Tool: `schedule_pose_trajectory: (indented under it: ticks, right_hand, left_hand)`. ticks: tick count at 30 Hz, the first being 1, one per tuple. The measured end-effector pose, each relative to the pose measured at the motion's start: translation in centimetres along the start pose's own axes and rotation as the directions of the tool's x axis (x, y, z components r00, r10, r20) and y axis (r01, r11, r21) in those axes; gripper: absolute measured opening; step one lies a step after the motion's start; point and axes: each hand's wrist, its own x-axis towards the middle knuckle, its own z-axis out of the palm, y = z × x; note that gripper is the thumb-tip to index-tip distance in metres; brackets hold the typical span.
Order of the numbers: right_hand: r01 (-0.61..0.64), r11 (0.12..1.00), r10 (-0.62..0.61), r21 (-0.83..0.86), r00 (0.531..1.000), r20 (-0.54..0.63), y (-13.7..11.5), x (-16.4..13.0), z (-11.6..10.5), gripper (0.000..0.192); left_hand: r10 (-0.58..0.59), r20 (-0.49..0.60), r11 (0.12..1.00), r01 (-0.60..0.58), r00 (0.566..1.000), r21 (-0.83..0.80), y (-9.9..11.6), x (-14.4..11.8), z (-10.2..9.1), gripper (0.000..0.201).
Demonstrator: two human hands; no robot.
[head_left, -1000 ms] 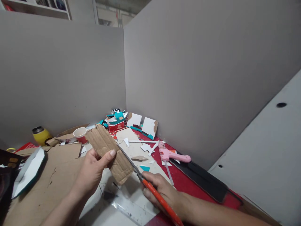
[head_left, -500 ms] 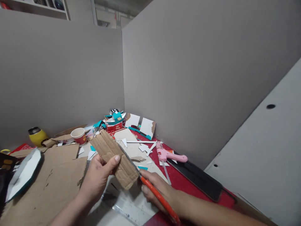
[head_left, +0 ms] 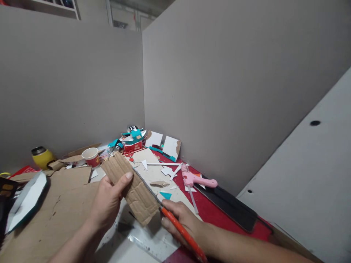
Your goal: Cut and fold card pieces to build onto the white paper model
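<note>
Two bare hands are raised: the left hand (head_left: 108, 199) pinches a brown, rectangular corrugated-cardboard piece (head_left: 137, 197) between thumb and fingers, at seven o'clock from the view's centre. The right hand (head_left: 183, 221), at four o'clock from the piece, is wrapped around orange-red-handled metal scissors (head_left: 175, 223), blade along its edge. The pink plastic glue gun (head_left: 199, 180) lies at three o'clock, the red-and-white paper cup (head_left: 92, 159) at ten.
</note>
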Motion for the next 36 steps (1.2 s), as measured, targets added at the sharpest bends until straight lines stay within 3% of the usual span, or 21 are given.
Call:
schedule_pose_trajectory:
  ticks: [6, 17, 21, 27, 32, 36]
  right_hand:
    - [-0.04, 0.991, 0.045, -0.129, 0.998, 0.032, -0.8, -0.1, -0.4, 0.024]
    - [-0.026, 0.99, 0.023, 0.139, 0.999, 0.025, -0.7, -0.1, 0.1, 0.038]
    - [-0.019, 0.991, 0.018, 0.132, 1.0, 0.004, -0.6, -0.2, 0.2, 0.041]
    - [-0.033, 0.996, 0.034, 0.088, 0.999, -0.006, -0.3, -0.2, 0.0, 0.041]
    - [-0.074, 0.992, 0.078, 0.107, 0.996, -0.034, -0.5, 0.1, -0.6, 0.04]
    - [-0.067, 0.997, 0.067, 0.023, 0.998, -0.016, -0.8, 0.2, -1.0, 0.036]
  left_hand:
    - [0.026, 0.011, 0.994, -0.027, 1.0, 0.103, -0.8, 0.0, 0.0, 0.03]
    - [-0.041, 0.021, 0.997, 0.039, 0.999, 0.067, -1.2, -0.6, 0.5, 0.033]
    - [-0.043, 0.017, 0.999, 0.043, 0.999, 0.028, -1.0, -0.5, 0.7, 0.033]
    - [0.01, -0.078, 1.0, -0.008, 0.997, 0.023, -0.4, -0.4, 0.3, 0.035]
    - [-0.032, -0.043, 0.999, 0.032, 0.999, -0.007, -0.4, -0.4, 0.1, 0.028]
    - [-0.03, -0.059, 0.998, 0.027, 0.998, -0.05, -0.6, -0.1, 0.3, 0.022]
